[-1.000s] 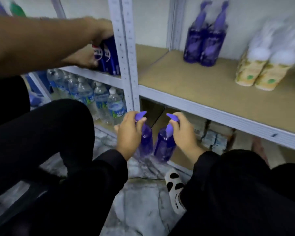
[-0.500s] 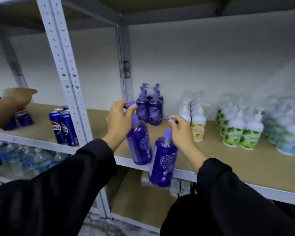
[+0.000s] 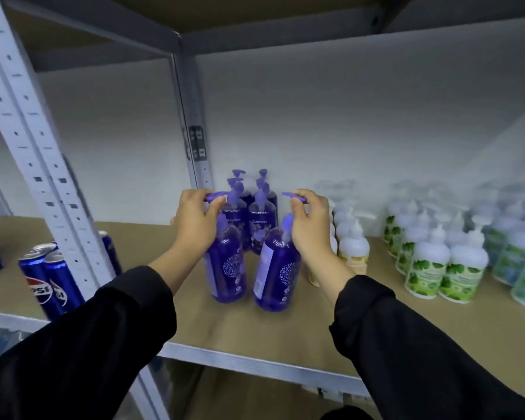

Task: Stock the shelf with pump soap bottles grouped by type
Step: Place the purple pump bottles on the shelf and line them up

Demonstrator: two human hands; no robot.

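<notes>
1. Two purple pump bottles, the left one (image 3: 226, 265) and the right one (image 3: 278, 274), are at the shelf board (image 3: 285, 334), just in front of the purple row (image 3: 250, 216) at the back. Whether their bases are fully down I cannot tell.
2. The left hand (image 3: 194, 225) is clamped around the left bottle's pump neck; the right hand (image 3: 309, 228) is clamped on the right bottle's neck in the same way.
3. Risk: both bottles are held only at the top and lean a little. Released before the bases sit flat, either could likely tip into the purple row behind and topple it.
4. Risk: the right hand is just beside the cream bottles (image 3: 353, 247) right of the purple row; a wide withdrawal could knock them.
5. Green-label bottles (image 3: 431, 268) stand farther right of that row.
6. Pepsi cans (image 3: 47, 283) stand left of it, beyond a perforated metal upright (image 3: 43, 165).
7. The board is plain brown with a grey metal edge; a pale wall is behind and another shelf overhead.
</notes>
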